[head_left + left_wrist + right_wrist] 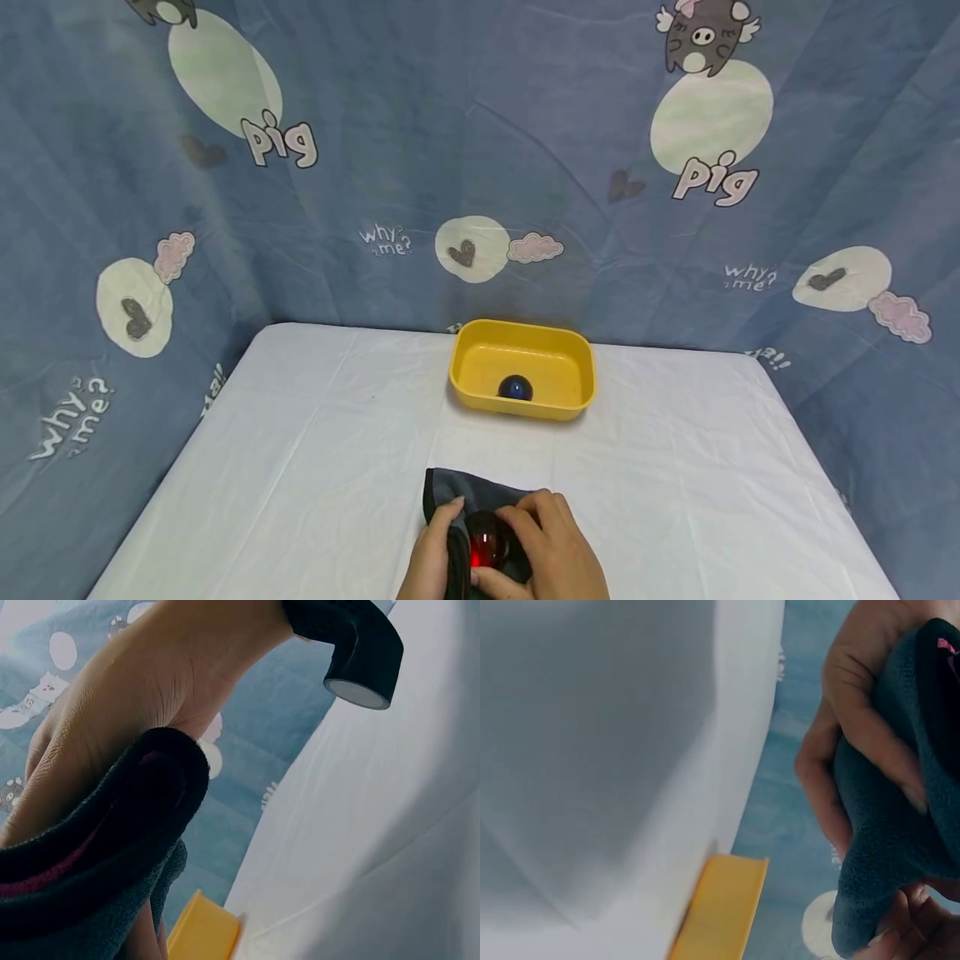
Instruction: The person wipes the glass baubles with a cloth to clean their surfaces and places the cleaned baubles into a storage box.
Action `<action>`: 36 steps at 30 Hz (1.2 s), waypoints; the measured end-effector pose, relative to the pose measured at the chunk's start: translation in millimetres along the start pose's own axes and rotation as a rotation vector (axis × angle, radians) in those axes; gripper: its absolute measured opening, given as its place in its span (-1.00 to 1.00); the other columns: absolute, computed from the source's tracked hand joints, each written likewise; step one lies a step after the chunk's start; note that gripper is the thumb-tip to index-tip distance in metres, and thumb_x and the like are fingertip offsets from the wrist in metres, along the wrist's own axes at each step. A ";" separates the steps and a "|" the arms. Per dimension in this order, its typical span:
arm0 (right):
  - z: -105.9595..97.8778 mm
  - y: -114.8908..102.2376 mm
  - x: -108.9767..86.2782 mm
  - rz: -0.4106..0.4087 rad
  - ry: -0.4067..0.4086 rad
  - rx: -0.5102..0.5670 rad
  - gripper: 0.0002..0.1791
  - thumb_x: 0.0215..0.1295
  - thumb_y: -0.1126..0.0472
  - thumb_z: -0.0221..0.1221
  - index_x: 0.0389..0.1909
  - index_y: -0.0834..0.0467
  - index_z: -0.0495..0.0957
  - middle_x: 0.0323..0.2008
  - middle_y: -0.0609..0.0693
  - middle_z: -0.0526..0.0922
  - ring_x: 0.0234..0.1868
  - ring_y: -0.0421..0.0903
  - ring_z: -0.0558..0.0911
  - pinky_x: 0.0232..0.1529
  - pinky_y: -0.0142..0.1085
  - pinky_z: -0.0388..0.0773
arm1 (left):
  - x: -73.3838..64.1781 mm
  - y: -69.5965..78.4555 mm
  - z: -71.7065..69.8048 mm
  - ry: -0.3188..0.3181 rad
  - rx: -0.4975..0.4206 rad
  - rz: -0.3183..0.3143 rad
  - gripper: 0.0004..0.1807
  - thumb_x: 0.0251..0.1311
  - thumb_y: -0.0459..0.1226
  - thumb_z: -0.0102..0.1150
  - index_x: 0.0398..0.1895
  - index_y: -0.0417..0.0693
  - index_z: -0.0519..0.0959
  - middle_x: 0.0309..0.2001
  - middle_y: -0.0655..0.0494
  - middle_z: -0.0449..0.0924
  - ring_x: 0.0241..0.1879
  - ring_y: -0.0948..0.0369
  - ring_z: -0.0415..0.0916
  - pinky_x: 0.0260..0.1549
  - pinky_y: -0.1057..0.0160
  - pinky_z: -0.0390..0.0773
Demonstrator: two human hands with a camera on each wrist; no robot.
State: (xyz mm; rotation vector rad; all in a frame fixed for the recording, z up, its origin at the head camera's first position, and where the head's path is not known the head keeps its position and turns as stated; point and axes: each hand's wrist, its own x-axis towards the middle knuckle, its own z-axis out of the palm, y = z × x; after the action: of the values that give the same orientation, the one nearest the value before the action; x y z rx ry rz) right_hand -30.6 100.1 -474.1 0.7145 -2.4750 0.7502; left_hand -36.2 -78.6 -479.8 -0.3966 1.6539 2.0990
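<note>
Low in the head view, a glossy, see-through red ball [489, 540] lies against a dark grey-blue cloth [480, 490]. My left hand [429, 560] grips the folded left side of this cloth, its thumb over the fold. With thumb and fingertips, my right hand [558, 550] pinches the ball from the right. Both wrist views show the plush fabric, the cloth [135, 862] appearing doubled over with a dark edge. In the right wrist view, fingers [870, 735] curl round the cloth [892, 825]; the ball is hidden there.
A yellow tray [522, 410] stands at the far side of the white-covered table [322, 467], with a dark blue ball [516, 387] inside. Blue printed fabric [525, 150] hangs behind and round the table. A black wrist device [360, 652] shows in the left wrist view.
</note>
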 end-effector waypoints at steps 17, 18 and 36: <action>2.7 0.2 -2.6 0.039 -0.112 -0.011 -0.13 0.13 -0.51 0.35 0.14 0.15 0.66 -0.10 -0.19 0.48 -0.13 -0.28 0.41 -0.16 -0.35 0.57 | 1.9 -1.0 -1.1 -0.025 -0.111 0.018 -0.39 0.57 -0.01 -0.28 0.13 -0.38 0.54 -0.15 0.02 0.66 -0.19 0.20 0.63 -0.16 0.25 0.65; 3.1 0.3 -2.7 0.029 -0.101 -0.008 -0.13 0.12 -0.50 0.36 0.14 0.15 0.65 -0.10 -0.19 0.49 -0.13 -0.28 0.42 -0.15 -0.35 0.58 | 2.0 -1.2 -1.0 -0.034 -0.121 0.022 -0.41 0.57 -0.01 -0.28 0.10 -0.36 0.56 -0.17 0.04 0.66 -0.20 0.22 0.63 -0.18 0.27 0.65; 3.7 3.7 -2.7 0.024 -0.006 0.058 -0.36 0.15 -0.44 0.39 -0.08 0.04 0.77 -0.16 -0.24 0.38 -0.17 -0.32 0.36 -0.26 -0.43 0.46 | 2.7 -1.9 1.0 -0.009 -0.082 -0.018 -0.30 0.57 0.02 -0.31 0.32 -0.50 0.35 0.06 -0.21 0.55 -0.01 0.12 0.59 0.05 0.10 0.61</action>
State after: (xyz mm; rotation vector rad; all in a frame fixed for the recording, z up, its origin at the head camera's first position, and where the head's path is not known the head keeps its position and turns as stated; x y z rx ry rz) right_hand -31.8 101.4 -479.7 0.7103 -2.4799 0.8323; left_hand -37.5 -76.8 -482.5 -0.4261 1.5568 2.1576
